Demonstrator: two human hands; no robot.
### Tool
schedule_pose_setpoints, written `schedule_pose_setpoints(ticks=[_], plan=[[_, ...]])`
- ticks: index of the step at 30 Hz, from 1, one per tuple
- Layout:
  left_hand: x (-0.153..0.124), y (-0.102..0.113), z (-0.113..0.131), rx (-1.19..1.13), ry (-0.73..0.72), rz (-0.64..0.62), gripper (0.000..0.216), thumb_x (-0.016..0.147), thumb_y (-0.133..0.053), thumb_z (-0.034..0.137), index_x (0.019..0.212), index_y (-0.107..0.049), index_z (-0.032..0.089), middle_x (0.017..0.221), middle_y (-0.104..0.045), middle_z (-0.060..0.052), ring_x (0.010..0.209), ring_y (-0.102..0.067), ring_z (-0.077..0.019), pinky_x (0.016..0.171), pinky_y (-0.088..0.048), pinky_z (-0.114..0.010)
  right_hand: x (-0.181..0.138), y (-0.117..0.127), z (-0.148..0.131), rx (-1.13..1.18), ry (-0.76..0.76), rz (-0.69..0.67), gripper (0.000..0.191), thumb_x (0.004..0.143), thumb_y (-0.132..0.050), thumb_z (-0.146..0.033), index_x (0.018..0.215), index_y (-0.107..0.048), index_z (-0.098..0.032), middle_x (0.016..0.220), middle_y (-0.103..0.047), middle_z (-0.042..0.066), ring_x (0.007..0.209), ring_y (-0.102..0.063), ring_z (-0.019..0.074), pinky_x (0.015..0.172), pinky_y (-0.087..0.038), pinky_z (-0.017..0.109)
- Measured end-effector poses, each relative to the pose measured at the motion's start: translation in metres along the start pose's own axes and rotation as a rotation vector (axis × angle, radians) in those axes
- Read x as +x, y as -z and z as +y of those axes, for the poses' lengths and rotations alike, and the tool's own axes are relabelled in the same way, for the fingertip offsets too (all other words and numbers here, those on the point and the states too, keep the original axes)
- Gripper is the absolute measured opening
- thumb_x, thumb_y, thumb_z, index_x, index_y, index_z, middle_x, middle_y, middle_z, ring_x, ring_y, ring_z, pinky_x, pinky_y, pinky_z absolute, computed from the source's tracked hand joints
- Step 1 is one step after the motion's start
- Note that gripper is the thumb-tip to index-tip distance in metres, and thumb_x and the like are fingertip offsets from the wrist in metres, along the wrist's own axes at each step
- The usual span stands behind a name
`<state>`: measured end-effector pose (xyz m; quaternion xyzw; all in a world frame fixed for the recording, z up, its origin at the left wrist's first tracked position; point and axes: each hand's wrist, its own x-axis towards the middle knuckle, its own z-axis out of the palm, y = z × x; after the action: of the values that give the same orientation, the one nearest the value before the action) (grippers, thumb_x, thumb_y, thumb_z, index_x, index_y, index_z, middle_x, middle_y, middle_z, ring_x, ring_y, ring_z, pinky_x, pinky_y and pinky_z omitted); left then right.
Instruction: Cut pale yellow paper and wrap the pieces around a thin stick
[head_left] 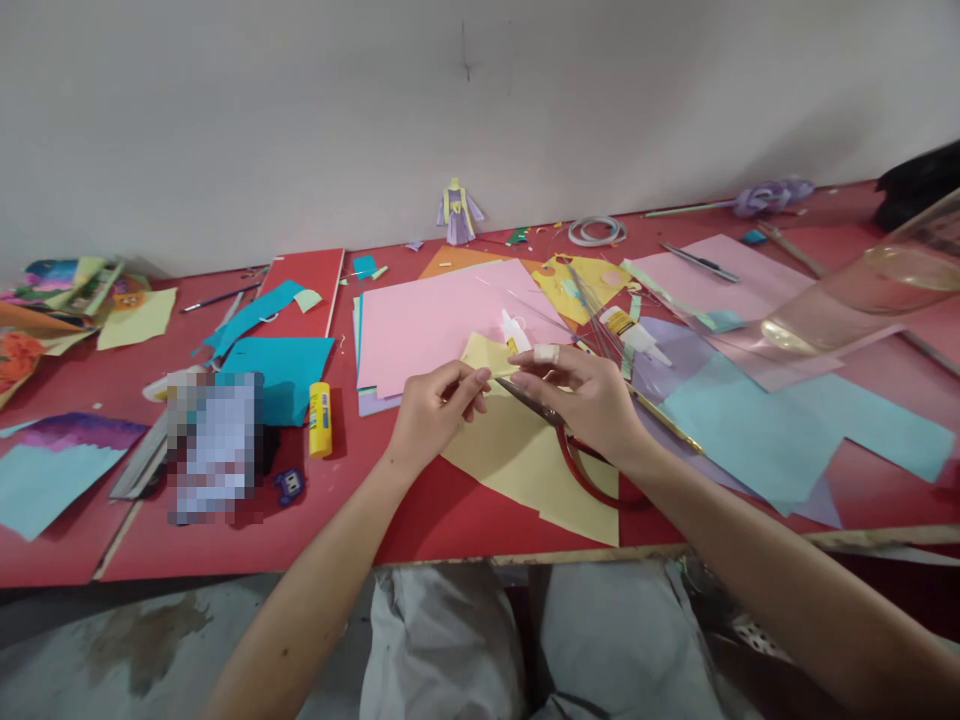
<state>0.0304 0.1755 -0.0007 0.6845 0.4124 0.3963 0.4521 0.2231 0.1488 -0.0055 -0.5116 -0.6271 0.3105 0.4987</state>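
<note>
My left hand (433,412) and my right hand (585,395) meet over the middle of the red table (247,545), fingertips close together. Both pinch a small pale yellow paper piece (486,352) held just above a larger yellow sheet (525,460). Red-handled scissors (574,450) lie under my right hand, their blades pointing left towards my left fingers; I cannot tell whether that hand grips them. A strip of tape wraps one finger of my right hand.
A pink sheet stack (442,320) lies behind my hands. A yellow glue stick (320,420) stands left; a glue bottle (634,333), light blue paper (757,420) and a clear plastic container (870,290) lie right. Teal sheets (281,365) and a small paper doll (459,212) sit farther back.
</note>
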Motion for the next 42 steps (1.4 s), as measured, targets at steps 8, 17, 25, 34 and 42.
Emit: schedule_pose_setpoints(ticks=[8, 17, 25, 34, 42], plan=[[-0.001, 0.001, 0.0, 0.033, -0.055, -0.113, 0.029, 0.093, -0.058, 0.044, 0.083, -0.066, 0.017, 0.067, -0.067, 0.0, 0.054, -0.057, -0.0076, 0.054, -0.045, -0.017, 0.004, 0.003, 0.0, 0.314, -0.213, -0.04, 0.021, 0.079, -0.075, -0.037, 0.09, -0.072, -0.019, 0.066, -0.064, -0.001, 0.054, -0.056, 0.0099, 0.049, -0.045, 0.022], [-0.003, -0.001, -0.009, 0.543, -0.398, -0.28, 0.031, 0.094, -0.056, 0.047, 0.09, -0.065, 0.018, 0.074, -0.069, 0.0, 0.061, -0.059, -0.0109, 0.055, -0.039, -0.021, 0.008, 0.003, -0.001, 0.546, -0.365, -0.112, 0.027, 0.073, -0.08, -0.035, 0.093, -0.073, -0.018, 0.068, -0.065, 0.0, 0.061, -0.058, 0.0097, 0.055, -0.045, 0.022], [-0.002, -0.002, -0.016, 0.746, -0.591, -0.245, 0.037, 0.098, -0.047, 0.048, 0.084, -0.062, 0.017, 0.067, -0.066, 0.001, 0.059, -0.059, -0.0111, 0.052, -0.033, -0.023, 0.004, 0.003, -0.001, 0.289, -0.196, -0.158, 0.027, 0.082, -0.072, -0.038, 0.1, -0.072, -0.018, 0.07, -0.069, 0.001, 0.062, -0.063, 0.0122, 0.058, -0.048, 0.024], [-0.001, -0.003, -0.018, 0.721, -0.596, -0.182, 0.038, 0.098, -0.047, 0.048, 0.076, -0.057, 0.018, 0.062, -0.063, 0.002, 0.054, -0.055, -0.0099, 0.051, -0.03, -0.023, -0.001, 0.0, 0.002, -0.048, 0.062, -0.071, 0.023, 0.09, -0.062, -0.031, 0.108, -0.071, -0.021, 0.085, -0.072, 0.003, 0.07, -0.068, 0.0147, 0.067, -0.053, 0.028], [0.0, -0.004, -0.015, 0.767, -0.511, -0.158, 0.046, 0.1, -0.042, 0.047, 0.067, -0.055, 0.018, 0.057, -0.06, 0.001, 0.052, -0.052, -0.0113, 0.051, -0.028, -0.025, 0.002, 0.001, -0.003, 0.322, -0.192, -0.067, 0.025, 0.08, -0.073, -0.038, 0.098, -0.068, -0.021, 0.079, -0.067, 0.001, 0.066, -0.062, 0.0137, 0.053, -0.048, 0.025]])
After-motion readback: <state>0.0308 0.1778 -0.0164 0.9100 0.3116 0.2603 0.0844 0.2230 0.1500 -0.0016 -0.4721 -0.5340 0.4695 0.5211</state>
